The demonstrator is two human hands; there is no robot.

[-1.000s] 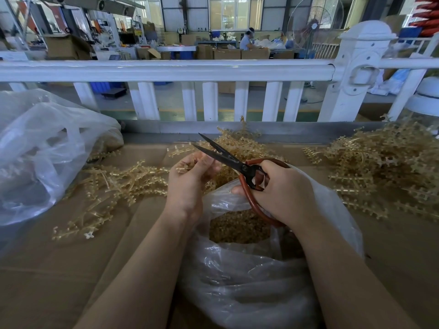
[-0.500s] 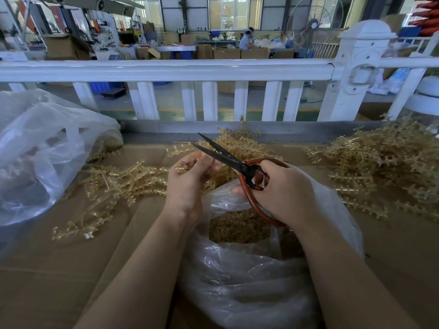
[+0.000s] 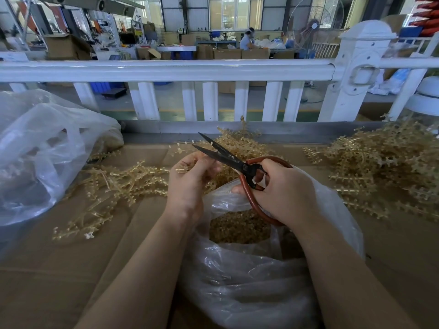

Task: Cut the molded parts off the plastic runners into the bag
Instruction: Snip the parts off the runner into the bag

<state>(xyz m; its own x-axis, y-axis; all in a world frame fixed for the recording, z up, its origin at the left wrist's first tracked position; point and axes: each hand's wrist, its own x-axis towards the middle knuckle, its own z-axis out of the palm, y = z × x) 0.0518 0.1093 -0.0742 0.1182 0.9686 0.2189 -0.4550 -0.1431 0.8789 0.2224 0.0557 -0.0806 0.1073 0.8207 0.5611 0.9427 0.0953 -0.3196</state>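
Note:
My left hand (image 3: 190, 184) pinches a short tan plastic runner (image 3: 180, 150) above the clear bag's mouth. My right hand (image 3: 282, 193) grips the red loop handles of black-bladed scissors (image 3: 228, 157). The blades stand slightly apart, pointing up and left past my left fingers, beside the runner. The clear plastic bag (image 3: 249, 281) sits below both hands and holds a heap of small tan cut parts (image 3: 237, 227). How the runner sits in my left fingers is mostly hidden.
Tan runner piles lie left (image 3: 118, 184), behind the hands (image 3: 240, 143) and far right (image 3: 389, 167) on the cardboard-covered table (image 3: 47, 281). A second clear bag (image 3: 40, 153) bulges at the left. A white railing (image 3: 180, 67) borders the far edge.
Almost nothing moves. The scissors and both hands hold the same place above the bag.

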